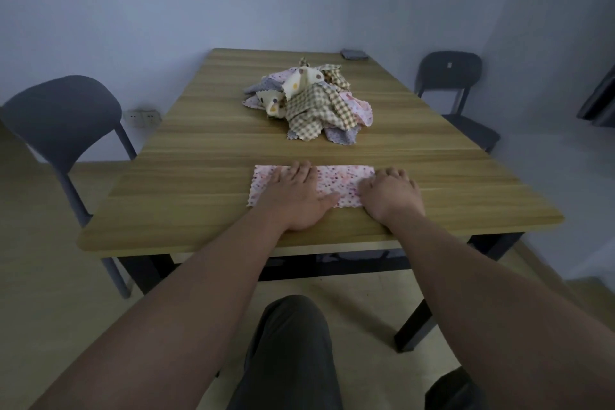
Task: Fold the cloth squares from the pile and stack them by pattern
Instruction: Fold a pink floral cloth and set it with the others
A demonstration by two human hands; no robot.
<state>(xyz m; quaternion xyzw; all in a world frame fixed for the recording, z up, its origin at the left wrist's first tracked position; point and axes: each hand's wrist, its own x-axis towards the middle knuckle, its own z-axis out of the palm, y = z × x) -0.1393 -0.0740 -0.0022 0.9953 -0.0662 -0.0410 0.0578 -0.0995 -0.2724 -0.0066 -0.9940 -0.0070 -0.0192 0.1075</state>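
One pink cloth (336, 181) with small dots lies on the surface (186, 156), close to the near edge. It looks folded once, so it is now a long strip that runs from left to right.

The left hand (296, 196) lies flat on the left half of the strip. Its grip is wide: the fingers are straight and press the cloth down. The right hand (391, 195) is at the right end of the strip. Its grip is narrow: the fingers are curled round that end of the cloth.

The pile (309, 103) of other cloths sits in the middle of the surface, well apart from the hands. It has checked ones, dotted ones and pink ones, all mixed up. I see no neat stacks yet, so I think the job is just at its start.

I think the step now is the second fold of this pink cloth. The next move needs the right hand to lift its end and bring it over to the left end. The left hand must hold the strip down so it does not slide, then get out of the way. The edges should meet, or the square will come out crooked.
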